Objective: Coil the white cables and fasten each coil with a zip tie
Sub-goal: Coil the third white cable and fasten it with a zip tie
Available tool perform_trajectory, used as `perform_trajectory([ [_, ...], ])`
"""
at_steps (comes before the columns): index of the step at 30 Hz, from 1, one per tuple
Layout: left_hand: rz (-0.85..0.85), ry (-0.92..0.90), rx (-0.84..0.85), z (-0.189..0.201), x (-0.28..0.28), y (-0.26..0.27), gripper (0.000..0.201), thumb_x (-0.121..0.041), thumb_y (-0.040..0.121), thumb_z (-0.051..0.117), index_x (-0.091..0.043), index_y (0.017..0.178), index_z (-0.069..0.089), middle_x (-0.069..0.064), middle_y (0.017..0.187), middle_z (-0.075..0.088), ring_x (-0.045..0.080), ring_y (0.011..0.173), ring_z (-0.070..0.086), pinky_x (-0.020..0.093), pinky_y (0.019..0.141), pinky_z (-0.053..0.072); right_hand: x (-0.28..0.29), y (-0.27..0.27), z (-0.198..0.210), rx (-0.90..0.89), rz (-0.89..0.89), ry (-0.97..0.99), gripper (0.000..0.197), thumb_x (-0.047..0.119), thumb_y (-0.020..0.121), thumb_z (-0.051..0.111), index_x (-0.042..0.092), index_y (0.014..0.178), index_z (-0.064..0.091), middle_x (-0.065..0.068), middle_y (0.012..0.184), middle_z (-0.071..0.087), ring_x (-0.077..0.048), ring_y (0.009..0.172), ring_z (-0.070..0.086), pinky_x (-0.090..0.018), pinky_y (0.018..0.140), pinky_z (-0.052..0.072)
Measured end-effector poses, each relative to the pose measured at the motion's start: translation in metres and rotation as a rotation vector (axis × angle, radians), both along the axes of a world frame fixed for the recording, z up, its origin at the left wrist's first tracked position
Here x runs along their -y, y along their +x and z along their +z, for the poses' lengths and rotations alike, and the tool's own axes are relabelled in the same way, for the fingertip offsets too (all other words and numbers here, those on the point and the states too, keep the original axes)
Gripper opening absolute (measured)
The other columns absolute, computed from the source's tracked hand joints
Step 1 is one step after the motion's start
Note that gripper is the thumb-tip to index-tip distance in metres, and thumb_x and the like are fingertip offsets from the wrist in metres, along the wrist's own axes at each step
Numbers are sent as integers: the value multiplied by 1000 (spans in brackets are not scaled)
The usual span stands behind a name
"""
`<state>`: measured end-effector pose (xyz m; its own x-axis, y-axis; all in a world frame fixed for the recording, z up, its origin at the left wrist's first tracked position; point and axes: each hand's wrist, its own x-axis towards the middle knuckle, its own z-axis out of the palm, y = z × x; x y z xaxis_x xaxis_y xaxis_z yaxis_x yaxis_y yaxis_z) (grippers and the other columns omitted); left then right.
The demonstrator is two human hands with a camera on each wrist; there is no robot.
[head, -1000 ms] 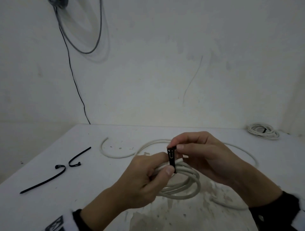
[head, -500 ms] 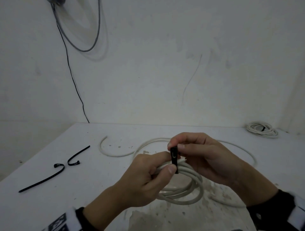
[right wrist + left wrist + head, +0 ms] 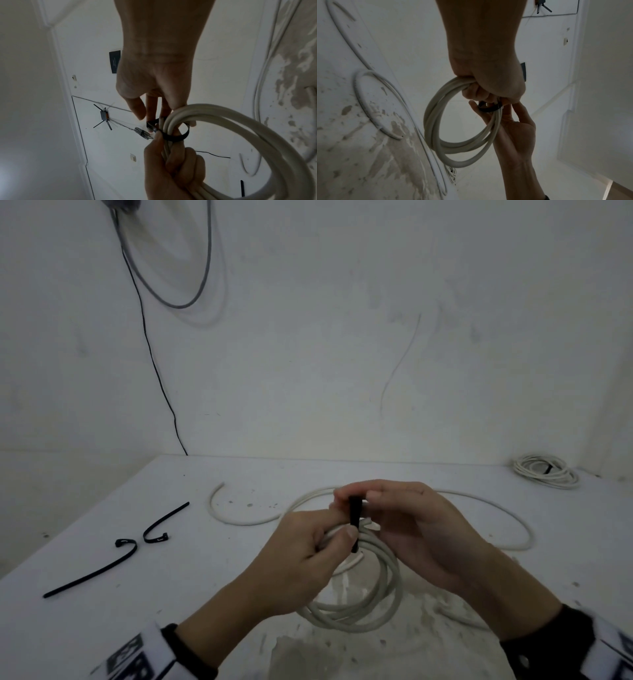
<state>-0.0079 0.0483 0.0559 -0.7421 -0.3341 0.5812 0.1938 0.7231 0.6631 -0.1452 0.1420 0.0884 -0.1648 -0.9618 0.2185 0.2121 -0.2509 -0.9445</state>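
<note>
My left hand (image 3: 320,546) grips a coil of white cable (image 3: 380,601) above the table, thumb pressed against a black zip tie (image 3: 354,522) looped round the strands. My right hand (image 3: 387,508) pinches the upper end of that tie. In the left wrist view the coil (image 3: 436,121) hangs from the left hand (image 3: 488,86) with the tie (image 3: 489,108) at the fingertips. In the right wrist view the tie (image 3: 173,136) forms a loose loop round the coil (image 3: 223,121), the right hand (image 3: 154,108) above it.
Another white cable (image 3: 486,518) lies in a loose arc on the white table (image 3: 171,594). Two spare black zip ties (image 3: 99,570) (image 3: 161,525) lie at the left. A tied white coil (image 3: 544,470) sits at the back right corner. Walls close the back and left.
Both hands and the coil have stayed nearly in place; the tie's upper end has shifted slightly between the right fingers, and the view has drifted a little.
</note>
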Motion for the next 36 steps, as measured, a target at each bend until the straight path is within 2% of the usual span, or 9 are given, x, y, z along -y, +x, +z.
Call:
perform_trajectory([
  [4, 36, -38, -8, 1, -1, -3, 29, -19, 88, 45, -2, 66, 54, -11, 48, 39, 4, 44, 34, 11, 47, 28, 2, 1, -6, 7, -33, -30, 25, 12, 63, 69, 4, 86, 75, -15, 89, 72, -23, 81, 68, -29, 70, 58],
  [9, 50, -60, -31, 3, 0, -5, 33, -21, 89, 44, 2, 68, 55, -11, 48, 38, 5, 42, 34, 11, 45, 26, 5, 1, -11, -8, -69, -102, 26, 3, 58, 73, 6, 84, 76, -15, 88, 74, -23, 78, 69, -28, 67, 58],
  [11, 59, -64, -45, 2, 0, -6, 35, -23, 90, 45, 1, 67, 55, -9, 48, 39, 5, 42, 35, 11, 45, 26, 6, 2, -13, -9, -89, -116, 27, -2, 58, 76, 6, 84, 76, -15, 88, 74, -23, 78, 70, -27, 66, 58],
  [16, 66, -103, -67, -2, 1, -7, 28, -30, 86, 43, -15, 64, 53, -5, 52, 45, 8, 43, 38, 16, 44, 29, 6, 4, -13, 40, -99, -102, 26, 18, 65, 70, -1, 82, 73, -19, 88, 72, -25, 80, 69, -28, 67, 57],
  [20, 85, -117, -97, -4, 2, -8, 26, -27, 86, 43, -15, 67, 56, -10, 50, 44, 8, 44, 38, 13, 44, 29, 9, 4, -12, 87, -108, -94, 7, -3, 69, 71, 1, 74, 74, -22, 84, 72, -27, 85, 70, -30, 70, 57],
  [25, 65, -158, -138, -4, -1, -7, 23, -23, 88, 44, -38, 71, 46, -18, 51, 44, 3, 42, 38, 7, 47, 28, 9, 1, -8, 106, -27, -48, 27, 1, 71, 70, 3, 98, 72, -18, 86, 72, -26, 89, 70, -32, 74, 58],
  [31, -10, -51, -197, -7, 1, -3, 30, -26, 88, 43, -11, 63, 52, -7, 51, 42, 4, 45, 35, 12, 46, 29, 3, -10, 2, 63, 27, 16, 26, 4, 80, 51, -1, 98, 69, -23, 104, 70, -30, 99, 68, -32, 78, 58],
  [34, -57, 17, -222, -6, 4, 0, 26, -27, 87, 43, -31, 63, 52, -15, 50, 40, 0, 45, 34, 11, 48, 30, 4, -13, -3, 27, -16, 36, 23, 5, 74, 57, 8, 89, 74, -19, 100, 72, -25, 90, 70, -35, 80, 57],
  [36, -117, 160, -251, -5, 5, 1, 26, -29, 84, 45, -27, 60, 53, -14, 50, 39, -1, 42, 32, 10, 45, 28, 5, -11, -9, -1, -28, 25, 21, 13, 69, 65, 13, 88, 75, -15, 96, 73, -23, 82, 71, -40, 76, 58],
])
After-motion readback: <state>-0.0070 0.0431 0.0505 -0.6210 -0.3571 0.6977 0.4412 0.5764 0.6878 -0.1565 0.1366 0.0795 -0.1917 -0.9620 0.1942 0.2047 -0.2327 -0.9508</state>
